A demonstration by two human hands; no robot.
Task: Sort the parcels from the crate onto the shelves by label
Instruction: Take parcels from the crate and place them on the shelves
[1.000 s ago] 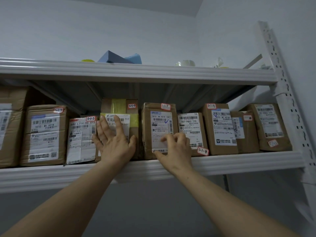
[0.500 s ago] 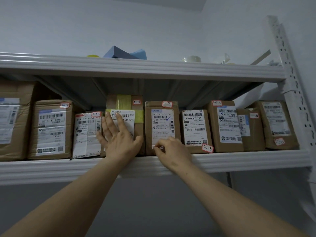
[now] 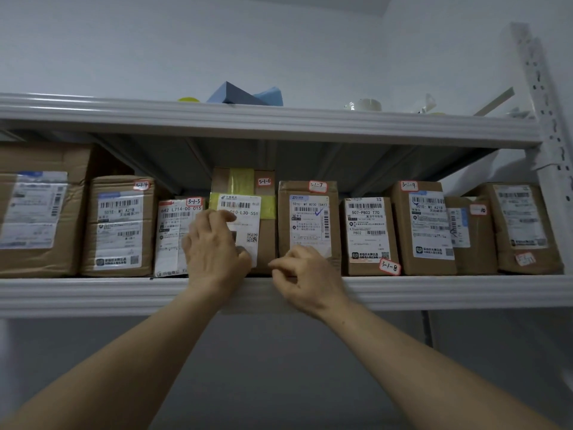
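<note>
The parcel marked 3-1-6 (image 3: 265,234) stands upright near the middle of the shelf (image 3: 93,293), at its front edge, between the parcel marked 3-1-5 (image 3: 172,231) and the parcel marked 3-1-7 (image 3: 310,225). It is a stiff, taped carton and probably light. Its label looks slick, so the bare cardboard edges seem the better hold. The left hand (image 3: 214,246) grips its left edge, fingers curled and thumb on the label. The right hand (image 3: 305,277) has curled fingers at the lower left corner of the parcel marked 3-1-7; I cannot tell whether they pinch it.
</note>
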